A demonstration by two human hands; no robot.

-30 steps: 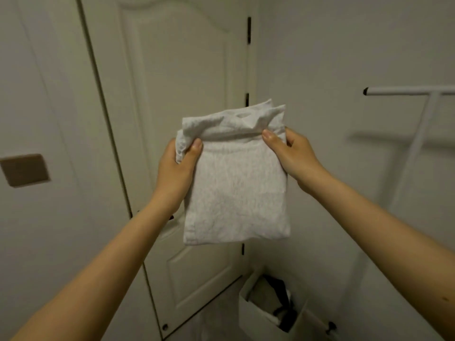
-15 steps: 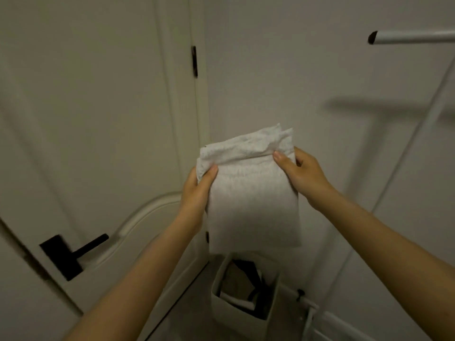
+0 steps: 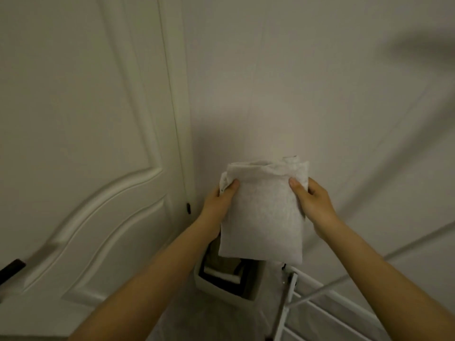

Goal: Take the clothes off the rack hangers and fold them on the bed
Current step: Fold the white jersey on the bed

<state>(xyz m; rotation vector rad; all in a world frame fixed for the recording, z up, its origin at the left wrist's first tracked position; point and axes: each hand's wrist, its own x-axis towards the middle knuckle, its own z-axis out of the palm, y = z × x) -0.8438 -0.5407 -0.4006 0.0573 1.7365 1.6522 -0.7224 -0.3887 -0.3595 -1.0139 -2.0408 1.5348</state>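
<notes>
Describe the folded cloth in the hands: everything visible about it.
The folded cloth is a pale grey-white, soft-looking fabric with a faint speckled texture, folded into a compact, roughly rectangular bundle. Its top edge shows rumpled, bunched layers; the lower edge hangs straight. It is held upright in the air before the wall, above a white bin. The left hand grips its upper left corner, thumb on the front; the right hand grips the upper right edge likewise. Nothing else touches it. What garment it is cannot be told.

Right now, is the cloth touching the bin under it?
Cannot tell. In the head view the cloth, gripped by the left hand and right hand, overlaps the bin, hiding any gap.
</notes>
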